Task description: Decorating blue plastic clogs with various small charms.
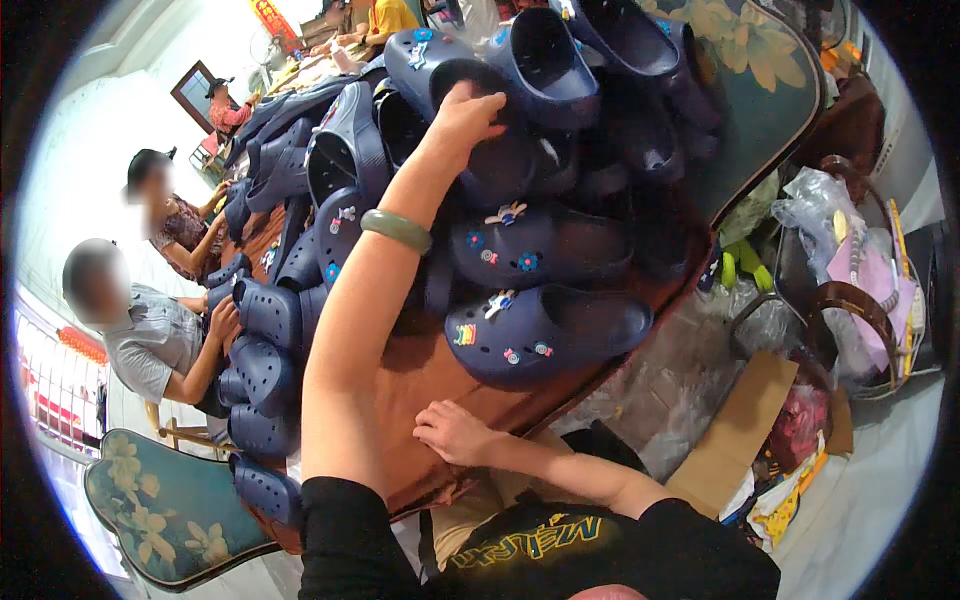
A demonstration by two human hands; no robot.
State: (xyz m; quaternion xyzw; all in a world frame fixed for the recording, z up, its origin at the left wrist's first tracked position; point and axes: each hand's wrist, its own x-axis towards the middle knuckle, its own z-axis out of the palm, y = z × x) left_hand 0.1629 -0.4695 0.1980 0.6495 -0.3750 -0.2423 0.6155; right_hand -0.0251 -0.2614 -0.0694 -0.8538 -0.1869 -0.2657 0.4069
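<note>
My left hand (468, 118), with a green bangle (397, 230) on its wrist, reaches over the far part of a pile of navy clogs. Its fingers are apart above the opening of a navy clog (420, 60) with blue charms; whether they touch it I cannot tell. My right hand (455, 434) rests on the brown tabletop (400, 390) near its front edge, fingers curled and nothing seen in them. Just beyond it lies a navy clog (500, 345) with a rainbow and other small charms. Behind that one is a second decorated clog (510, 250), toe to the left.
More navy clogs (265, 370) line the table's left side. Two people (155, 335) (180, 225) handle clogs there; others work farther back. Green flowered chair backs (175, 510) (770, 110) flank the table. A bag-filled basket (850, 320) and flattened cardboard (735, 425) are at right.
</note>
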